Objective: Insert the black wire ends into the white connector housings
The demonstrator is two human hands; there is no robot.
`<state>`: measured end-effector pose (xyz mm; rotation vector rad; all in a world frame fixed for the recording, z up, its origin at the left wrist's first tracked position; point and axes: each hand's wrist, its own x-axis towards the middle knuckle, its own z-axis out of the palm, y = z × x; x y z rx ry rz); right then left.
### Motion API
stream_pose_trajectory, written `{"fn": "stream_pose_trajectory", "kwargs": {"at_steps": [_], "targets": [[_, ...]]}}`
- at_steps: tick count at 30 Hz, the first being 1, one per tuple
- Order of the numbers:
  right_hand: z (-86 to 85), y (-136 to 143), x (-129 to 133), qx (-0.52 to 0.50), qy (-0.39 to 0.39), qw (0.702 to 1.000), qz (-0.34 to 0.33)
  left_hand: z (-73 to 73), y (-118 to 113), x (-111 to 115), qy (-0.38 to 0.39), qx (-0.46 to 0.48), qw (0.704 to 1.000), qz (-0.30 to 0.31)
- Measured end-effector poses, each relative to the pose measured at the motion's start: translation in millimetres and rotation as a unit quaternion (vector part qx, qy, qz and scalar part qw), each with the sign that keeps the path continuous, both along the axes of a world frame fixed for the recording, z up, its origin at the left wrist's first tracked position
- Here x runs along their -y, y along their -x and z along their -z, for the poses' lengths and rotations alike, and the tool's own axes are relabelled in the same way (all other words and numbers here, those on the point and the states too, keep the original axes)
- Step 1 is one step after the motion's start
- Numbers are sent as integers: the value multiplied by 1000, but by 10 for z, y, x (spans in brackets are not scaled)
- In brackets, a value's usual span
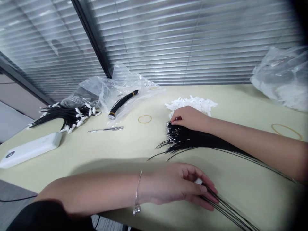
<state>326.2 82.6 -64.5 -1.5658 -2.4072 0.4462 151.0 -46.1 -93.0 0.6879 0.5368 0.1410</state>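
My left hand [183, 186], with a thin bracelet on the wrist, is closed around several thin black wires [231, 210] near the table's front edge; a small white piece [199, 181] shows between its fingers. My right hand [184, 117] pinches at the metal-tipped ends of a large bundle of black wires [199, 139]. What lies between its fingertips is too small to make out. Just behind that hand is a pile of white plastic pieces [192, 104].
On the pale table [120, 144] lie a pen [106, 129], a white box-like device [33, 149], yellow rubber bands [144, 119], a banded wire bundle [122, 104] on a clear bag [103, 91], and black wires with white ends [62, 115]. Another bag [284, 78] sits back right.
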Motion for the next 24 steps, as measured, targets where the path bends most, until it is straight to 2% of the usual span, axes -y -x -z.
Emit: {"fn": "stream_pose_trajectory", "kwargs": {"at_steps": [2,5,7,9,10,11,13,15,16,18,21,24], "targets": [[8,-17,27,-27,7,999,26,4,4,-10,-17,-16,1000,21],[10,-35,74,-61,14,996,56,-13,42,-59,-67,-56,993,85],[2,-39,104,-77,24,994,66,-79,97,-114,-127,-89,979,134],[-11,-42,127,-90,36,993,73,-208,169,-169,-221,-118,950,188],[-17,-45,134,-95,41,992,77,-292,206,-190,-282,-130,926,214],[-22,-50,139,-100,45,991,80,-380,241,-205,-364,-132,889,244],[-24,-65,141,-109,49,989,86,-545,296,-215,-520,-145,797,271],[-17,-80,139,-116,48,988,90,-655,325,-205,-589,-176,738,279],[-12,-86,140,-118,45,988,90,-682,329,-200,-599,-189,725,281],[1,-91,148,-120,36,988,86,-688,323,-197,-597,-199,725,281],[16,-88,175,-119,13,990,73,-625,301,-221,-582,-182,752,252],[27,-85,202,-117,-26,991,60,-542,285,-257,-524,-168,812,192]]}}
